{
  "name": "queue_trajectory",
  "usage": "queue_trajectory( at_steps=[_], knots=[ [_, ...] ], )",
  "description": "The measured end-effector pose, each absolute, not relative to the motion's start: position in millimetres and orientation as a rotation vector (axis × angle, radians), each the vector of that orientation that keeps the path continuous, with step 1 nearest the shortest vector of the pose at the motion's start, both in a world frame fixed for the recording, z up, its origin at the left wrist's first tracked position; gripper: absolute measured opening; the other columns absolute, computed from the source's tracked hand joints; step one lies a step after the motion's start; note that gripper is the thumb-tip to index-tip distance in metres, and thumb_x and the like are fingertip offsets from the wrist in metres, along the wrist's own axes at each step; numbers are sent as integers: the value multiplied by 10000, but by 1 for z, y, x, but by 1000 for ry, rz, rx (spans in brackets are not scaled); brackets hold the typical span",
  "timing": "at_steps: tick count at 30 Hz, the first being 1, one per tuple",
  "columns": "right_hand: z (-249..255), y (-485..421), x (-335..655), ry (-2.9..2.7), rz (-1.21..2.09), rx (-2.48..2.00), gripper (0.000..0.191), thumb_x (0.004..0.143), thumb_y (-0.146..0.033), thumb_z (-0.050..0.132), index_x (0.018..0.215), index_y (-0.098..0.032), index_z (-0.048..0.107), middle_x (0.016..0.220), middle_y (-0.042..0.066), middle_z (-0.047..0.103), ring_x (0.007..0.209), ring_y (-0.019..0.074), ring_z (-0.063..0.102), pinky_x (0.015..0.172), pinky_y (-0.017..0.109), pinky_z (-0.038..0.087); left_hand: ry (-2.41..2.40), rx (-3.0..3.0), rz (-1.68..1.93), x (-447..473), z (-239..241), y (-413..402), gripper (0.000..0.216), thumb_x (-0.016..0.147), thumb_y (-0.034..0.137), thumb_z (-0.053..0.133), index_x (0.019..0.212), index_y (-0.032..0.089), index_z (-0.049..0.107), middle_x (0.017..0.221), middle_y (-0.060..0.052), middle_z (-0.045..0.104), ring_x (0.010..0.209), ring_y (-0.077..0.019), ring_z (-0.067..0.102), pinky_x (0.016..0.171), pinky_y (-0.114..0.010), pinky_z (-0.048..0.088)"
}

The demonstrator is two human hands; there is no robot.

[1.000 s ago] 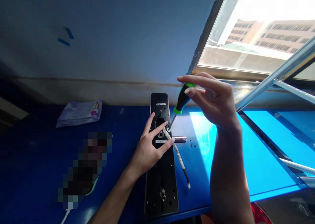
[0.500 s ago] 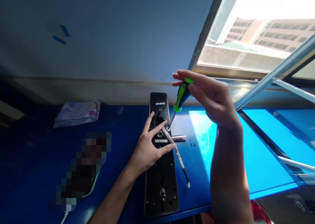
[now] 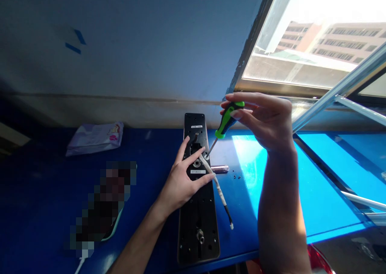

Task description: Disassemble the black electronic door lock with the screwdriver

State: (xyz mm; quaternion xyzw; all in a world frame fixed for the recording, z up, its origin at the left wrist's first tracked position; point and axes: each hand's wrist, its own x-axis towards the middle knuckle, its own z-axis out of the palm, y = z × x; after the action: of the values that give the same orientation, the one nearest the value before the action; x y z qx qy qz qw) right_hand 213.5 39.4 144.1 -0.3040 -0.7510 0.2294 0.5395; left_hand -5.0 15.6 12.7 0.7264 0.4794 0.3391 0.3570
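A long black lock panel [image 3: 198, 221] lies lengthwise on the blue table [image 3: 271, 193]. My left hand [image 3: 183, 179] rests flat on its upper half, fingers spread, pinning a white cable [image 3: 221, 197] that trails off to the right. My right hand [image 3: 265, 119] pinches the top of a green-and-black screwdriver [image 3: 226, 119]. The tool leans left and its tip sits at a hole on the panel's right edge, beside my left fingertips.
A short metal cylinder [image 3: 220, 169] and a few tiny screws [image 3: 237, 177] lie right of the panel. A white packet [image 3: 95, 138] sits by the wall at the back left. A blurred object [image 3: 102, 205] lies at left. A window frame [image 3: 331, 101] rises at right.
My right hand has shifted slightly right on the screwdriver handle and its fingers have turned round it. The left hand and the panel have stayed put.
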Motion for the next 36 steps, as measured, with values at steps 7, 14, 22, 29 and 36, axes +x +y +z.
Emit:
queue_trajectory(
  at_steps=[7,14,22,29,36],
  knots=[
    [148,36,215,-1915,513,-831,356,1029,-343,601,1366,-287,700,1384,62,711,1248,283,710,1046,488,638,1241,1893,890,-5,11,16,702,813,517,856,1457,311,666,1803,-11,162,1627,-386,261,1300,-530,338],
    [144,38,209,-1845,358,-844,261,850,-275,855,1108,-289,815,1039,31,732,1006,231,734,860,409,691,1247,1862,854,-5,14,17,723,815,518,853,1474,300,651,1809,-5,130,1635,-386,232,1304,-527,328],
    [147,32,207,-1949,562,-806,412,975,-203,697,1375,-303,698,1252,14,728,1183,226,723,982,400,660,1255,1869,877,-5,15,16,730,815,518,858,1483,317,641,1805,-7,148,1639,-370,227,1323,-531,265],
    [145,28,202,-1887,343,-930,328,876,-275,838,1198,-260,776,1115,29,706,1037,211,732,788,323,677,1251,1883,882,-5,14,15,732,813,499,865,1482,299,644,1806,-14,145,1635,-369,243,1320,-516,286],
    [134,18,212,-1935,499,-864,509,975,-235,726,1460,-322,598,1268,10,749,1152,237,767,943,389,688,1248,1962,948,-5,7,11,726,812,483,872,1479,305,647,1800,-17,175,1614,-383,300,1300,-519,353]
  ],
)
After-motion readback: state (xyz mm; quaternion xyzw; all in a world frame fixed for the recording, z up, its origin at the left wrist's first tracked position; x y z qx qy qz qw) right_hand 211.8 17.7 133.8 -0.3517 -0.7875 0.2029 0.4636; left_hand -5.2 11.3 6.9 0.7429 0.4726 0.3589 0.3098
